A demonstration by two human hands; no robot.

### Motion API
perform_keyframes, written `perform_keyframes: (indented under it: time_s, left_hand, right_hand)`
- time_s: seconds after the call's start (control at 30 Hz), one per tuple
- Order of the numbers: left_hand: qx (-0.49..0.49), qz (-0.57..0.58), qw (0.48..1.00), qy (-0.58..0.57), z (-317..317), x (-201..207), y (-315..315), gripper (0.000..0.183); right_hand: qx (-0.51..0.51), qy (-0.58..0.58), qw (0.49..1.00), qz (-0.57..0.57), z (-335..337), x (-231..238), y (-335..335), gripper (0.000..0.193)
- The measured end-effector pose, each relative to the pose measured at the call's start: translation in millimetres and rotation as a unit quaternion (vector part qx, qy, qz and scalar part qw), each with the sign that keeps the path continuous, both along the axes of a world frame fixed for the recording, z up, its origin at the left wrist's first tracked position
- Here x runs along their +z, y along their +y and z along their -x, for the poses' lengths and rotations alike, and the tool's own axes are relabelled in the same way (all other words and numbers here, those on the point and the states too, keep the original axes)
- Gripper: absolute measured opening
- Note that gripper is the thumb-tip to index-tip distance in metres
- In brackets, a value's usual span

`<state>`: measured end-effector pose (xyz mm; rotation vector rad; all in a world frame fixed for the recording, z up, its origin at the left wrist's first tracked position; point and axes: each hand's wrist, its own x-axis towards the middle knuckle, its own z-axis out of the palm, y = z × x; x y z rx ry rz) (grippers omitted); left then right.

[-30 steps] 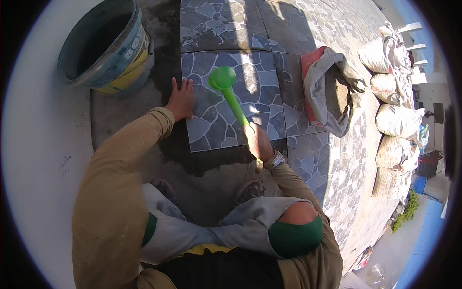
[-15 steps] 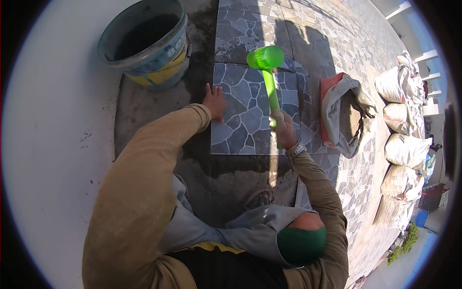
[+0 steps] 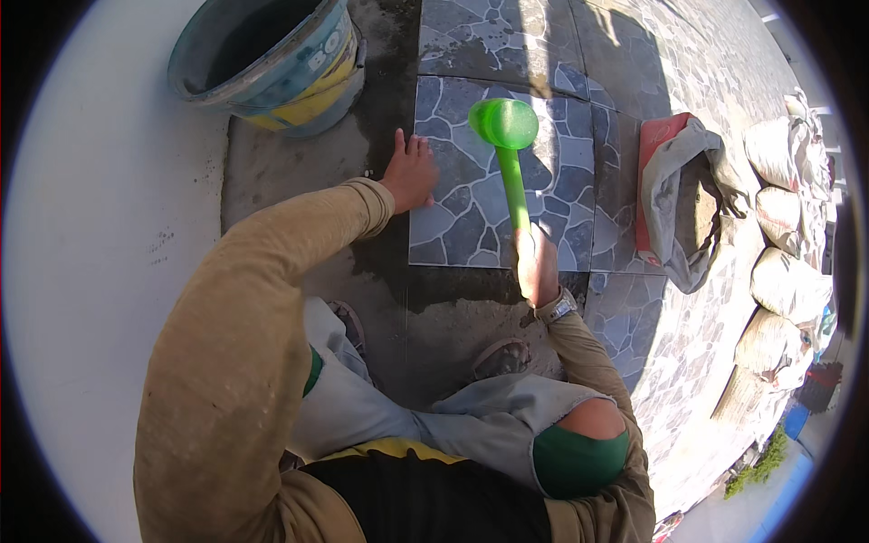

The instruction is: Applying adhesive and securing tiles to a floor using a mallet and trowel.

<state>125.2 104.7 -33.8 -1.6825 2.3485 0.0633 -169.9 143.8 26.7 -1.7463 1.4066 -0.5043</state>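
My right hand is wrapped round the handle of a bright green mallet. The mallet's head shows over a grey stone-patterned floor tile; I cannot tell whether it touches the surface. At that tile's left edge rests my left hand, fingers spread, holding nothing. A thin joint separates this tile from the neighbouring tile on its far side. Along the tile's left and near edges runs damp grey bare ground.
A worn teal and yellow bucket stands by the white wall at far left. To the right sits an open sack with its rim rolled down. Several filled white sacks line the far right. My sandalled foot is near the tile.
My view has shifted, so the tile and bucket sit higher in the picture. The mallet's handle has swung toward me, while my left hand stays at the tile's left edge.
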Motion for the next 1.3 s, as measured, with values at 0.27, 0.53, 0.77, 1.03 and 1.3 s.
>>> perform_keyframes:
  time_s: [0.27, 0.53, 0.77, 1.03, 1.3]
  left_hand:
    - [-0.004, -0.042, 0.999, -0.021, 12.0, 11.6, -4.4, 0.058]
    - [0.003, -0.040, 0.998, -0.050, 31.8, 30.4, -13.4, 0.045]
    - [-0.003, -0.063, 0.998, -0.005, 24.7, 29.8, -11.5, 0.070]
    - [0.011, -0.080, 0.997, -0.004, 24.8, 31.8, -11.5, 0.045]
    - [0.020, -0.060, 0.997, -0.031, 38.3, 25.2, -25.3, 0.051]
  right_hand:
    - [0.058, -0.048, 0.996, 0.039, 10.8, -25.2, -25.4, 0.034]
    - [0.042, -0.087, 0.995, -0.007, -19.4, -58.5, -64.4, 0.027]
    - [0.049, -0.087, 0.995, -0.014, -31.4, 22.0, -36.5, 0.028]
    - [-0.017, 0.030, 0.999, -0.003, 22.9, -16.5, 35.1, 0.038]
    - [0.250, 0.228, 0.916, 0.214, 83.2, -55.0, 41.9, 0.023]
